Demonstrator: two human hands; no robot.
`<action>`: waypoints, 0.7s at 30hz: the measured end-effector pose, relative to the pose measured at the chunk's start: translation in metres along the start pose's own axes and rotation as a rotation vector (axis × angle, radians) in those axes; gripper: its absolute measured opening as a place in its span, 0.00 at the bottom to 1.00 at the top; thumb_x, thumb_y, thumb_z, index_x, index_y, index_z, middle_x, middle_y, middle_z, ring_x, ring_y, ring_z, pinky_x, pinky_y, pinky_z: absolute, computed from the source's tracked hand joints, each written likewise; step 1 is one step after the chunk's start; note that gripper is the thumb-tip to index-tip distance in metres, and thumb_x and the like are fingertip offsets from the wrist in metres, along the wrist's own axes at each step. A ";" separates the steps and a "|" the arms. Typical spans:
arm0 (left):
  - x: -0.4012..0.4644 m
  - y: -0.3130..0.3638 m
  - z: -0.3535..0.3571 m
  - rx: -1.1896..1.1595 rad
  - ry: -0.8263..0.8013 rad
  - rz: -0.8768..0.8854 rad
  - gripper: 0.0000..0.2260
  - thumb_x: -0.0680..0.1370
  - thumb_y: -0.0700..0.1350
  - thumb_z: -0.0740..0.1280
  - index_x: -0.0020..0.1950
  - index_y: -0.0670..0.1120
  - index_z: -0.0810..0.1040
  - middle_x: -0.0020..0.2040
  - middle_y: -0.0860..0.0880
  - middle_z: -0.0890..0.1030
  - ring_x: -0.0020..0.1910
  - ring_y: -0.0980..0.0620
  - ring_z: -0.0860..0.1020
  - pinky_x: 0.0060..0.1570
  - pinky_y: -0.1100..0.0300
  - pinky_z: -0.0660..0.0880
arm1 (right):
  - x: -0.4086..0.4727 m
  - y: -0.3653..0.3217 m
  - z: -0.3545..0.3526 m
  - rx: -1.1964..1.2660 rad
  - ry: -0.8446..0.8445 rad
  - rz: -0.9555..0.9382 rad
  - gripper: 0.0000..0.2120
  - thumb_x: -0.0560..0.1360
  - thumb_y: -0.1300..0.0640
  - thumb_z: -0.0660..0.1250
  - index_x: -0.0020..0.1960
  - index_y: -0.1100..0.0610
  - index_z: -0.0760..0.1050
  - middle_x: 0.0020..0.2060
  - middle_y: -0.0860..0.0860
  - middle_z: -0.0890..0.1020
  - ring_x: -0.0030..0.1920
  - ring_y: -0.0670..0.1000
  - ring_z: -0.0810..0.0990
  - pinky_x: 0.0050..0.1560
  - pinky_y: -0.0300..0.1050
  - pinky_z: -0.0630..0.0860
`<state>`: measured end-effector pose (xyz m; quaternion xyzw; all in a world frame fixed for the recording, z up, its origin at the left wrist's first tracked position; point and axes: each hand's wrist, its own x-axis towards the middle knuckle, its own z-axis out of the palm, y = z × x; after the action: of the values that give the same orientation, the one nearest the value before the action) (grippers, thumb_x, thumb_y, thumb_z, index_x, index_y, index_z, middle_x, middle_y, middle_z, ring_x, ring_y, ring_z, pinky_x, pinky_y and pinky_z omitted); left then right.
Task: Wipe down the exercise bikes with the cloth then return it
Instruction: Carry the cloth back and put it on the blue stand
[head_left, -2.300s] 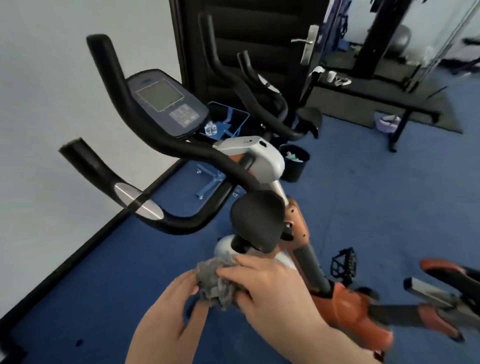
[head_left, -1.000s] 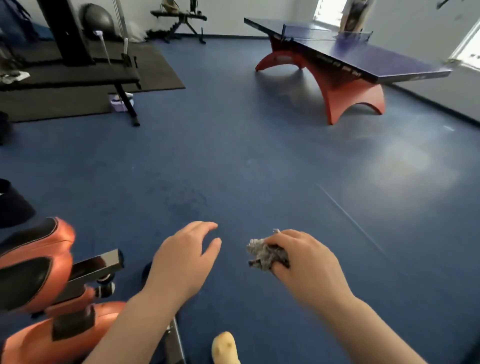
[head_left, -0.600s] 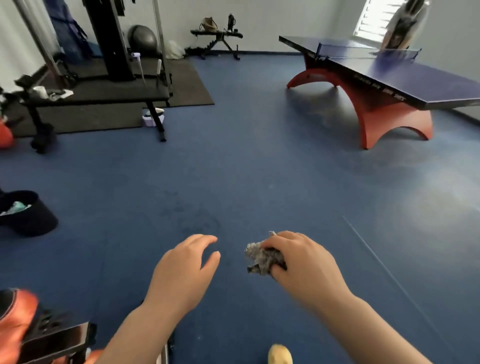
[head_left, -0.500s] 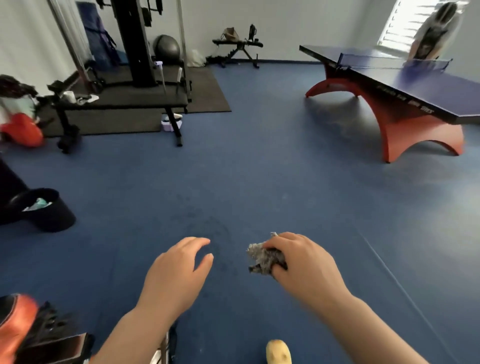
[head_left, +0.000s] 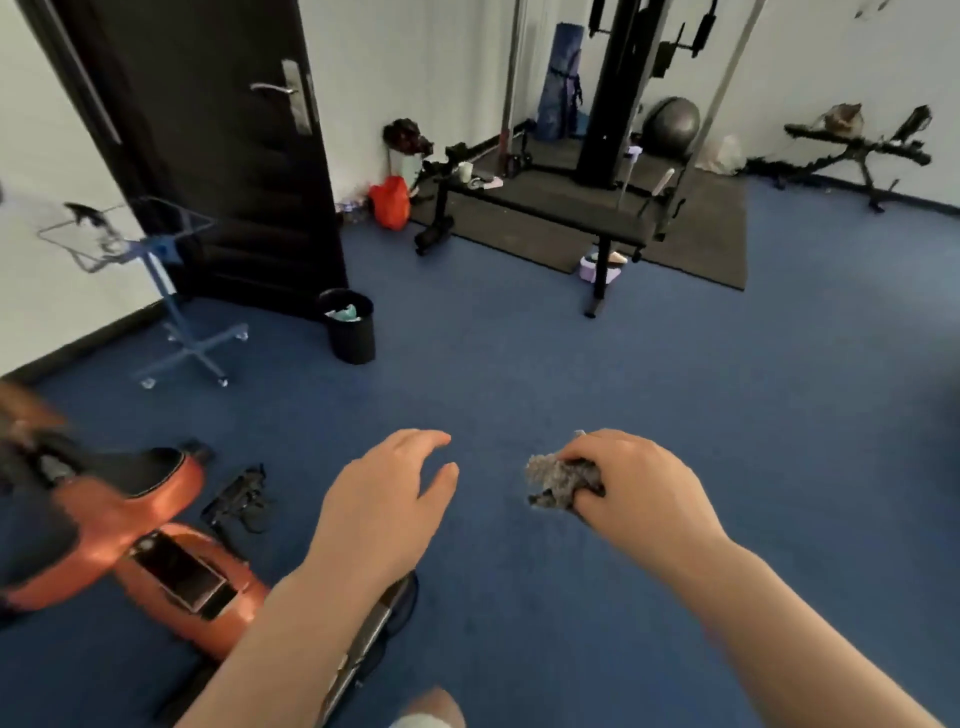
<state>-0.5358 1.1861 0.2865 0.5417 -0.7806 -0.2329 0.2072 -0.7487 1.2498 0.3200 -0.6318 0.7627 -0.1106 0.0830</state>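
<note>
My right hand (head_left: 628, 486) is closed around a crumpled grey cloth (head_left: 553, 480), which sticks out to the left of my fingers, above bare blue floor. Beside it, my left hand (head_left: 387, 512) hovers palm down with loose, spread fingers and holds nothing. An orange and black exercise bike (head_left: 119, 525) lies low at the bottom left, blurred, with its black pedal (head_left: 236, 499) just left of my left hand. The bike's handlebars and screen are out of view.
A black bin (head_left: 348, 327) and a blue wheeled stand (head_left: 174, 301) stand near a dark door (head_left: 208, 145) at left. A weight bench (head_left: 550, 208) on a dark mat, a cable machine (head_left: 618, 93) and another bench (head_left: 857, 150) fill the back. Blue floor (head_left: 571, 374) stretches ahead.
The view has swung left: the table tennis table is gone and the door, bin and bike have come in. Both hands keep the same pose, cloth still in my right hand.
</note>
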 end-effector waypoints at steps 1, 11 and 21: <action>0.004 -0.006 -0.003 0.012 0.025 -0.042 0.17 0.79 0.57 0.59 0.67 0.58 0.72 0.64 0.63 0.74 0.57 0.58 0.75 0.51 0.61 0.69 | 0.015 -0.003 0.003 0.017 -0.025 -0.030 0.15 0.71 0.57 0.65 0.55 0.43 0.77 0.52 0.40 0.79 0.51 0.46 0.77 0.42 0.43 0.76; 0.115 -0.060 -0.027 0.022 0.159 -0.274 0.16 0.79 0.56 0.60 0.67 0.58 0.72 0.60 0.63 0.74 0.44 0.64 0.73 0.51 0.63 0.68 | 0.196 -0.043 0.017 0.064 -0.072 -0.264 0.14 0.70 0.56 0.65 0.53 0.43 0.77 0.50 0.40 0.79 0.48 0.47 0.77 0.40 0.42 0.73; 0.236 -0.083 -0.042 0.099 0.135 -0.352 0.17 0.79 0.58 0.58 0.67 0.60 0.70 0.63 0.66 0.73 0.49 0.62 0.75 0.49 0.65 0.68 | 0.340 -0.053 0.032 0.093 -0.142 -0.320 0.14 0.71 0.56 0.66 0.53 0.42 0.76 0.49 0.40 0.79 0.47 0.45 0.76 0.39 0.40 0.73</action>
<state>-0.5266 0.9323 0.2884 0.6938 -0.6686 -0.1902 0.1880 -0.7538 0.9043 0.3088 -0.7469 0.6386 -0.1125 0.1471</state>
